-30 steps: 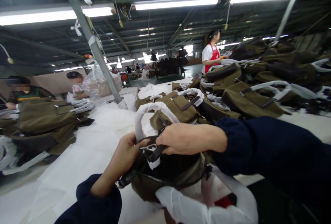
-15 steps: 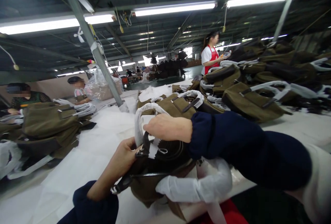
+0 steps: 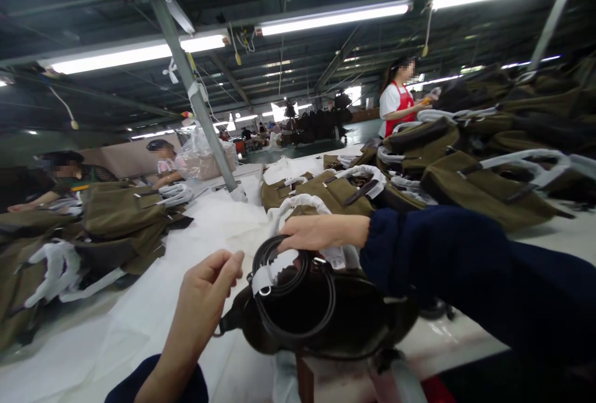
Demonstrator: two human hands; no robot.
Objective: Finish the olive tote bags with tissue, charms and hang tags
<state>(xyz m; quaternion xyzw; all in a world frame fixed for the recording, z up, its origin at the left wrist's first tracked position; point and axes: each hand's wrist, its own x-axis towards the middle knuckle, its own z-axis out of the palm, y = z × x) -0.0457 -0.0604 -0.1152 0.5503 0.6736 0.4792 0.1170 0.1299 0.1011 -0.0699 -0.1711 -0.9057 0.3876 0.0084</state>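
Note:
An olive-brown handbag (image 3: 367, 322) stands on the table before me, its dark mouth gaping upward. Over that mouth sits a coiled black strap (image 3: 333, 303), bound with a white paper wrap (image 3: 274, 271) and fitted with metal rings. My right hand (image 3: 310, 233) reaches across from the right and is closed at the top of the coil, its fingertips partly hidden behind it. To the left of the coil, my left hand (image 3: 209, 288) is apart from the bag, fingers curled and thumb against them, with nothing visible in it. A white-wrapped handle (image 3: 302, 202) arches behind my right hand.
Similar olive bags (image 3: 121, 210) lie heaped on the left, and more bags (image 3: 484, 185) are piled to the right. White sheets (image 3: 205, 229) cover the table's middle. A metal post (image 3: 200, 99) rises beyond. A person in a red apron (image 3: 403, 105) stands behind the right pile; others sit left.
My left hand has let go of the bag's edge and moved slightly left. The bag has turned so its mouth faces me, and the coiled strap shows more fully beneath my right hand.

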